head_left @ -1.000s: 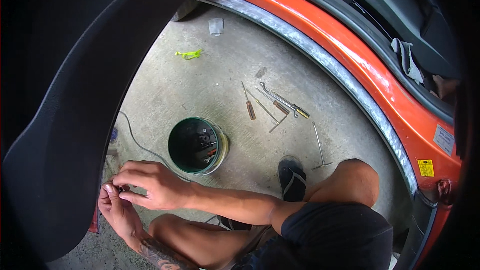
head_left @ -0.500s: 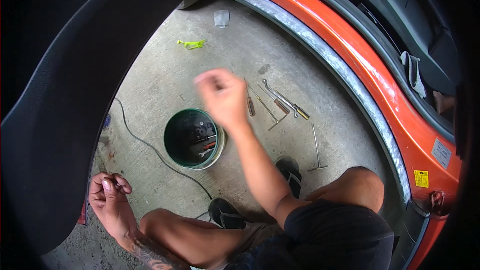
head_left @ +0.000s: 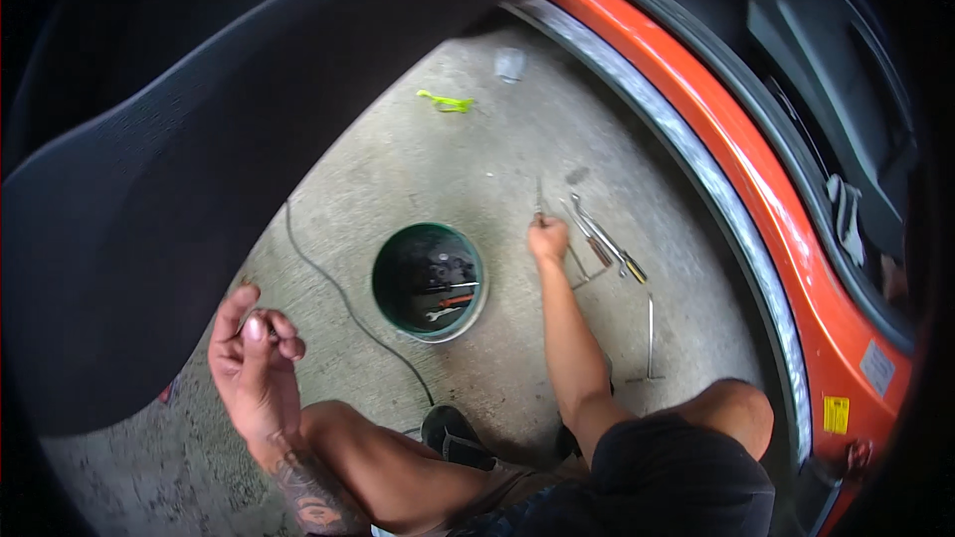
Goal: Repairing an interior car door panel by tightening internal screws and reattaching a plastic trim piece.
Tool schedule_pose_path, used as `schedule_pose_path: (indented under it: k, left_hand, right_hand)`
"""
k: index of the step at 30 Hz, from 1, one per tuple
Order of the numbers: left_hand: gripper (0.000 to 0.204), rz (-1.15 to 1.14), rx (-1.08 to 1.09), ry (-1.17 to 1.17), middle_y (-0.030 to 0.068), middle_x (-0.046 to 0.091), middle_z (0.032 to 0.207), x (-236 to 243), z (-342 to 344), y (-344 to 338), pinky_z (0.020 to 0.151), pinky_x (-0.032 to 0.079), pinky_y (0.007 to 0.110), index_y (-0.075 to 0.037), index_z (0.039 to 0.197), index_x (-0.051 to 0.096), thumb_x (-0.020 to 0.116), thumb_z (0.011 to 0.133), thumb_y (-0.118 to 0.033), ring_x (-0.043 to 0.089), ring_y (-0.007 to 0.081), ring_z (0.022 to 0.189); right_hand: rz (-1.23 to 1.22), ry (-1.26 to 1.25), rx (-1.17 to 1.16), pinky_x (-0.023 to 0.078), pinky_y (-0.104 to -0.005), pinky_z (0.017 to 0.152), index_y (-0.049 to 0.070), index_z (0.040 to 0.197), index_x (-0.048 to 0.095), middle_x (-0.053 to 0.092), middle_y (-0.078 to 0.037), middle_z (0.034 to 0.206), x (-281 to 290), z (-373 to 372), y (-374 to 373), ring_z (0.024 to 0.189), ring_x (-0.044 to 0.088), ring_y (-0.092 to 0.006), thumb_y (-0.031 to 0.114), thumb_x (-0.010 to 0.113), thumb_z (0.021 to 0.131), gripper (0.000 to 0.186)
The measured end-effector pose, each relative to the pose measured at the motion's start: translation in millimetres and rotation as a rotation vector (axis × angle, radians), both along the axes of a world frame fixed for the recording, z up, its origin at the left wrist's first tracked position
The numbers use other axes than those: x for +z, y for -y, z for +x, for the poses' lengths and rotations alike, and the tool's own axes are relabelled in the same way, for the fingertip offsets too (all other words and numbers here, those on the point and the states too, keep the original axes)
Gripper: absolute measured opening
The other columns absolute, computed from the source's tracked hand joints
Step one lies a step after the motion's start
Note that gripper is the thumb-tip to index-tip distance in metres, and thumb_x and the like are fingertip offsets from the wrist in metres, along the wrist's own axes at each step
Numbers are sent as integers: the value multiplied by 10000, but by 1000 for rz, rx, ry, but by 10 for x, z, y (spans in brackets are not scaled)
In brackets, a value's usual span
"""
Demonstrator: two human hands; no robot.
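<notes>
On the concrete floor, my right hand (head_left: 547,239) is closed around the handle of a screwdriver (head_left: 539,197), whose thin shaft points away from me. Just right of it lie another screwdriver (head_left: 601,252), a wrench (head_left: 597,226), a yellow-and-black-handled screwdriver (head_left: 636,269) and a thin T-handle tool (head_left: 580,264). My left hand (head_left: 254,368) is raised at the lower left beside the dark door panel. Its thumb and fingers pinch together on something small and dark, too small to name.
A green bucket (head_left: 376,283) holds a wrench, an orange-handled tool and small dark parts. Another T-handle tool (head_left: 652,338) lies near my right knee. A cable (head_left: 350,304) runs left of the bucket. The dark door panel (head_left: 179,189) and orange car sill (head_left: 686,104) flank me.
My right hand has moved from above the bucket's right side down onto the screwdriver and closed on it. My left hand has risen slightly, and the view has shifted.
</notes>
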State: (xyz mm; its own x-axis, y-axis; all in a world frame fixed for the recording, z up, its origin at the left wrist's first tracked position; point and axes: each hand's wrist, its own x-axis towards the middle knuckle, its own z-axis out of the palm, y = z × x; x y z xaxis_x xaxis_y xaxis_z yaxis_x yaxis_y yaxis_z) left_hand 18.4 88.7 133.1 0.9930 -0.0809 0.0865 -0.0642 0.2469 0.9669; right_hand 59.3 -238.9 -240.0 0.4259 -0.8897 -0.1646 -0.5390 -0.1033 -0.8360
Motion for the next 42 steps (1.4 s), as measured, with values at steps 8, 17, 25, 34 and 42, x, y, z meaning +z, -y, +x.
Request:
schedule_pose_path:
  k: [8, 17, 25, 34, 42]
  left_hand:
    - [247, -222, -103, 157, 139, 644, 762, -56, -91, 33, 498, 440, 250, 28, 995, 662, 667, 946, -214, 526, 127, 546]
    - [239, -328, -70, 207, 203, 700, 987, 20, -82, -59, 657, 551, 296, 29, 1143, 660, 638, 949, -108, 673, 204, 759]
    - [239, -81, 96, 359, 240, 705, 984, 65, -156, -36, 693, 591, 283, 65, 1134, 660, 660, 898, 30, 710, 223, 802]
    - [228, -5, 163, 327, 243, 700, 1036, 103, -179, 0, 688, 588, 279, 83, 1130, 658, 647, 908, 33, 716, 241, 858]
    - [195, 163, 301, 395, 221, 705, 1009, 146, -231, 27, 700, 582, 270, 79, 1076, 683, 649, 884, 79, 710, 220, 846]
  right_hand:
    - [205, 1120, -168, 379, -197, 475, 25, 1192, 586, 628, -54, 860, 2127, -92, -157, 572, 508, -78, 147, 633, 953, 272]
    - [79, 1311, 843, 486, -233, 556, 7, 976, 616, 656, -127, 758, 3434, -1018, -592, 606, 631, -161, 199, 903, 663, 466]
    - [99, 1359, 896, 473, -240, 505, 16, 915, 634, 636, -117, 655, 3478, -983, -969, 549, 631, -174, 161, 897, 626, 417]
    - [-16, 1326, 895, 463, -237, 517, 1, 936, 641, 656, -138, 699, 3472, -909, -1017, 590, 635, -176, 117, 868, 665, 372]
    - [-161, 1280, 991, 449, -240, 519, 43, 938, 681, 645, -119, 688, 3590, -935, -1064, 565, 614, -170, 64, 873, 618, 374]
